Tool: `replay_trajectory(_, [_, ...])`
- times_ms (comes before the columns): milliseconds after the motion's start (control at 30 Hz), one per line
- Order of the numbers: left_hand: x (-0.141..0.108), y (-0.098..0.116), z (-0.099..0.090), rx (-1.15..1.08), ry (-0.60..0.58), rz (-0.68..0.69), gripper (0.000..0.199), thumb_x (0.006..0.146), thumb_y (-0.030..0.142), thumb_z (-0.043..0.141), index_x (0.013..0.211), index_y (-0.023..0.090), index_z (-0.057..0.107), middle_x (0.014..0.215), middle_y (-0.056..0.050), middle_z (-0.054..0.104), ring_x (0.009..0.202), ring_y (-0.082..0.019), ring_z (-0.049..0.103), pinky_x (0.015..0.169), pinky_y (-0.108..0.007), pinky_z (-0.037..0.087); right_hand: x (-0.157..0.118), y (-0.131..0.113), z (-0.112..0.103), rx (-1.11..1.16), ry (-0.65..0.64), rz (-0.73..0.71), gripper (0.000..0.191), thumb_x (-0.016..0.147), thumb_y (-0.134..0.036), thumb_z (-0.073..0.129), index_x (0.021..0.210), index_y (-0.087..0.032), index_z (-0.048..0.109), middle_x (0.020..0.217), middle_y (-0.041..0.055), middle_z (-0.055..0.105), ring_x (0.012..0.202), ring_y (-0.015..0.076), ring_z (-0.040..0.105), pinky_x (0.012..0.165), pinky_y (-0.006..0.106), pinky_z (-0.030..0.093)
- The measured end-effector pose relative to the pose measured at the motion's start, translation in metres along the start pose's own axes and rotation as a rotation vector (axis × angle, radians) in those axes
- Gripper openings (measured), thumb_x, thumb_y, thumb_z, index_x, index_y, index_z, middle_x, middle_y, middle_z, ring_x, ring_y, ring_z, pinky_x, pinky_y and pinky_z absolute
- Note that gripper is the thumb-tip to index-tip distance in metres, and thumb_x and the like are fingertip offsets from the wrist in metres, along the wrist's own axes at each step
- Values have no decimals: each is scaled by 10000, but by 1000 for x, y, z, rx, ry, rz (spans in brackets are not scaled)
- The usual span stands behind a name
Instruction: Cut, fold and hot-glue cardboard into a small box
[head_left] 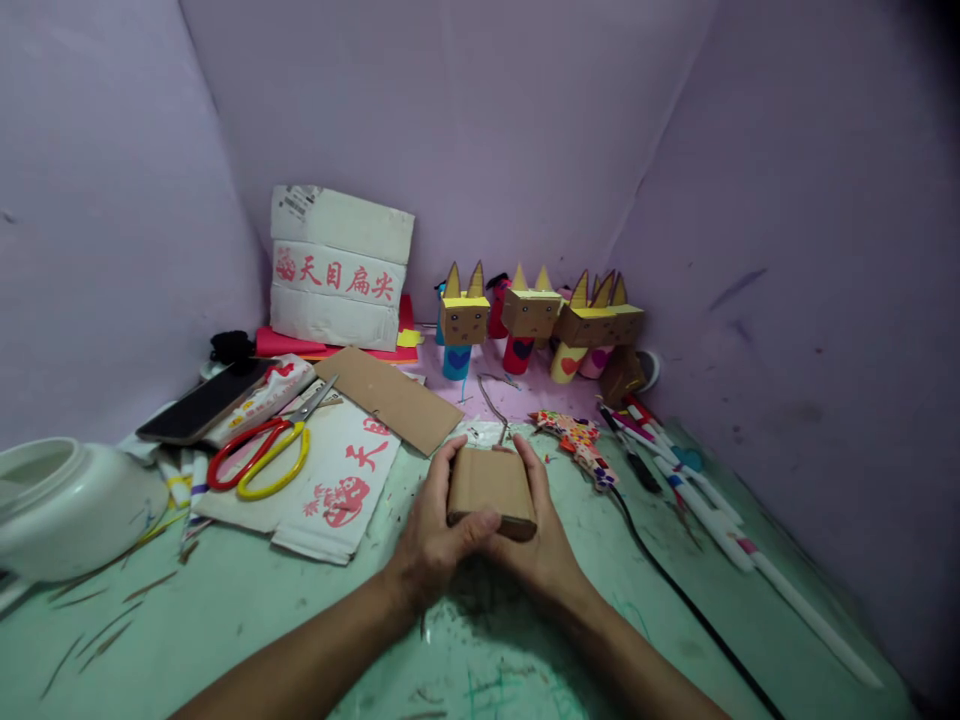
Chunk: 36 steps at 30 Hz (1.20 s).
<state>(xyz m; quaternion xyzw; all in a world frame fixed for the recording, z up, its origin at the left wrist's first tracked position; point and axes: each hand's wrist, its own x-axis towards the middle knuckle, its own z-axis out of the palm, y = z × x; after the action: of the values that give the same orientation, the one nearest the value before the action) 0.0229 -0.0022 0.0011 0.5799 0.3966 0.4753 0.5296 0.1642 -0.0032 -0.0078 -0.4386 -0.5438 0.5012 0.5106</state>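
Between both hands I hold a small brown cardboard box (491,480) with rounded side edges, just above the green tabletop. My left hand (442,525) grips its left side, with the thumb along the near edge. My right hand (541,530) is wrapped round the right side, its fingers reaching up to the far corner; the right thumb is partly hidden behind the left one. A thin dark wire (495,405) lies beyond the box. To the right of my hands rests a glue gun (577,440) with a colourful pattern and a black cord.
Red-and-yellow scissors (270,445) lie on printed white cardboard (341,500), beside a brown cardboard piece (397,400). A phone (210,400) and white pot (82,510) are at left. Several cardboard-headed horned figures (465,325) stand behind; markers and a black cutter (634,455) lie right.
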Motion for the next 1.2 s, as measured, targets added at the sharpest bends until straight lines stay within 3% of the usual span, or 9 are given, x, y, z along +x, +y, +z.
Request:
replay_trajectory(167, [11,-2,4,-306,5,-90,896,775,630,554,1460,148,236,1492,-120,366,1365,-319,331,1113,-434,298,11,-7,-3,26,18,96,1131,463,-378,874,1391,-233,244,1213,102,534,1073,290,568,929,422,460])
replay_trajectory(267, [17,6,6,-409,-1,-191,784,860,659,369,1455,156,289,1436,-103,463,1347,-299,376,1106,-454,318,17,-6,-9,123,-5,96,1021,522,-430,840,1374,-239,311,1177,74,566,1062,269,581,919,398,461])
replay_trajectory(400, [24,13,7,-414,-23,-242,622,951,523,224,1439,159,346,1394,-87,522,1312,-260,438,1101,-454,335,23,-8,-13,286,4,176,752,584,-413,807,1239,-240,480,1027,39,656,945,249,642,836,366,498])
replay_trajectory(500, [27,10,6,-364,-15,-211,562,947,447,330,1417,146,391,1444,-81,466,1346,-252,394,1125,-438,295,24,-14,-13,386,52,277,638,592,-388,788,1150,-226,525,967,50,690,863,264,676,763,376,526])
replay_trajectory(667, [31,3,3,-217,43,-108,463,902,393,496,1306,169,535,1464,-67,443,1369,-246,349,1156,-387,215,22,-18,-14,371,22,293,530,635,-440,708,1095,-238,541,1003,68,704,934,314,672,777,446,532])
replay_trajectory(900, [26,-11,13,-76,156,-14,484,965,417,299,1319,139,479,1408,-100,486,1316,-226,413,1136,-351,242,13,-18,0,468,88,254,657,563,-365,793,1135,-239,495,1000,56,683,937,306,662,885,461,504])
replay_trajectory(1000, [23,-9,11,-38,137,-16,486,969,390,294,1353,143,457,1448,-88,450,1366,-210,342,1163,-353,162,10,-16,-1,464,86,217,660,565,-350,802,1135,-253,483,971,40,668,908,283,657,868,442,506])
replay_trajectory(1100, [23,-3,5,-28,91,-45,480,930,373,420,1351,150,486,1466,-73,440,1404,-218,275,1179,-358,63,11,-10,-9,401,62,154,666,595,-347,797,1172,-256,477,973,33,652,888,258,647,829,406,508])
replay_trajectory(1200, [24,1,3,-83,47,-91,519,893,389,482,1347,138,500,1463,-92,442,1392,-256,305,1175,-386,111,12,-4,-17,264,48,81,725,592,-367,807,1218,-257,458,988,27,631,871,234,627,786,364,502])
